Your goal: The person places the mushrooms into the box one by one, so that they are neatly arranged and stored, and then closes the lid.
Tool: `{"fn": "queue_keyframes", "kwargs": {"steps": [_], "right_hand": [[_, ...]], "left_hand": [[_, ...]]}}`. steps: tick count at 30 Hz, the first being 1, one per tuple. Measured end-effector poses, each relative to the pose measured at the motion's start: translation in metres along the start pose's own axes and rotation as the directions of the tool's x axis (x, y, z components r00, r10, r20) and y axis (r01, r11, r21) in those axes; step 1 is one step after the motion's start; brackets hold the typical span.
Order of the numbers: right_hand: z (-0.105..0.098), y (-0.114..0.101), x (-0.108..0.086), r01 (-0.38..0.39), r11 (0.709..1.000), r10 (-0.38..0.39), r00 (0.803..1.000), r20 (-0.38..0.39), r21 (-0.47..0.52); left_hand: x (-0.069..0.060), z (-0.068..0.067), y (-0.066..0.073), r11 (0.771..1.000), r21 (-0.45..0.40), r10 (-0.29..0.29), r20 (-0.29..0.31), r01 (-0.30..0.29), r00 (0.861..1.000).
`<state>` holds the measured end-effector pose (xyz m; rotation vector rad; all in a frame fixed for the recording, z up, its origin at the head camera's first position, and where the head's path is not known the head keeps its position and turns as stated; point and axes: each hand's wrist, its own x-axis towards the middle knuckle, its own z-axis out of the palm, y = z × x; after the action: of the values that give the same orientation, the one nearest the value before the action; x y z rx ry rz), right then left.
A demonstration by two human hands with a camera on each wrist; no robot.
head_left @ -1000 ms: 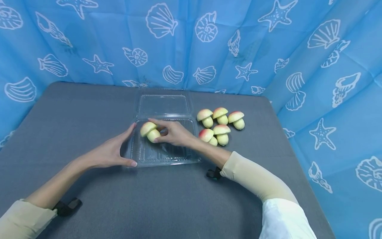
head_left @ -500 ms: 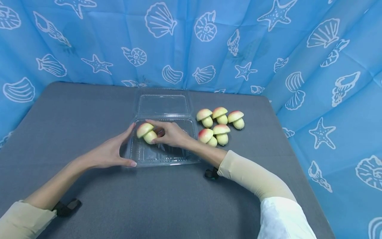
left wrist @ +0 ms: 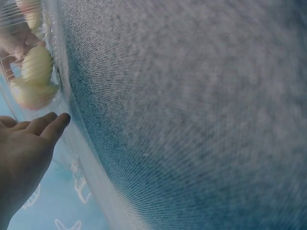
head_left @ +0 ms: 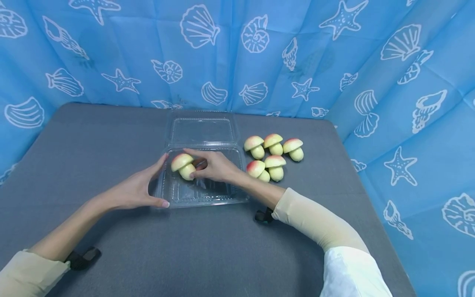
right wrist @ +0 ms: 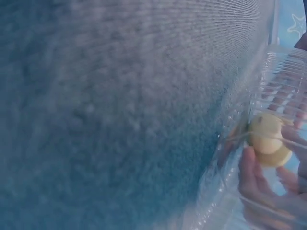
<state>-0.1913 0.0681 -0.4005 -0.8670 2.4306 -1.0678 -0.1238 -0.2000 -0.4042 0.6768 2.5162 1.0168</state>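
A clear plastic container (head_left: pixel 189 198) lies unfolded on the table, its lid (head_left: pixel 202 130) toward the back. Inside its left part is a mushroom-shaped piece (head_left: pixel 183 166) with a pink-tinged cap and pale yellow stem, also visible through the plastic in the left wrist view (left wrist: pixel 37 67) and right wrist view (right wrist: pixel 266 136). The right hand (head_left: pixel 215 167) pinches this piece by thumb and fingers from its right side. At the container's left edge, the left hand (head_left: pixel 139 187) rests with thumb and fingers spread wide, touching the rim.
Several similar mushroom-shaped pieces (head_left: pixel 275 161) lie in a cluster right of the container. A grey cloth (head_left: pixel 208 251) covers the table. Blue curtains (head_left: pixel 230 53) with white shell prints hang behind it and to the right.
The right hand has shifted slightly left with the mushroom-shaped piece, which now sits lower and nearer the container's left side. The left hand has stayed at the rim.
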Motion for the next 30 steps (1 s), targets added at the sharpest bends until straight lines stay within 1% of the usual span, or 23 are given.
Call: {"fn": "queue_keyframes", "kwargs": {"steps": [3,12,16,21,25,30], "right_hand": [[-0.003,0.001,-0.002,0.007,1.0,-0.007,1.0,-0.01,0.002],[-0.019,0.002,-0.011,0.018,0.998,-0.013,0.997,-0.074,0.064],[-0.025,0.002,-0.015,0.016,0.995,-0.007,0.996,-0.087,0.094],[-0.034,0.004,-0.021,0.042,0.985,-0.028,0.996,-0.086,0.17],[-0.039,0.006,-0.026,0.072,0.977,-0.054,0.994,-0.097,0.199],[-0.044,0.008,-0.034,0.091,0.964,-0.065,0.992,-0.108,0.25]], "left_hand": [[0.0,0.0,0.0,1.0,-0.003,0.001,-0.002,-0.001,1.0],[0.0,0.001,0.0,1.0,0.012,-0.003,-0.01,0.003,1.0],[0.0,0.0,0.0,1.0,0.012,-0.004,-0.01,0.004,1.0],[0.0,-0.001,0.001,1.0,0.013,-0.007,-0.014,0.007,1.0],[0.0,-0.001,0.0,1.0,0.025,-0.011,-0.016,0.012,1.0],[0.003,0.0,-0.001,1.0,0.031,0.004,-0.006,-0.004,1.0]]}}
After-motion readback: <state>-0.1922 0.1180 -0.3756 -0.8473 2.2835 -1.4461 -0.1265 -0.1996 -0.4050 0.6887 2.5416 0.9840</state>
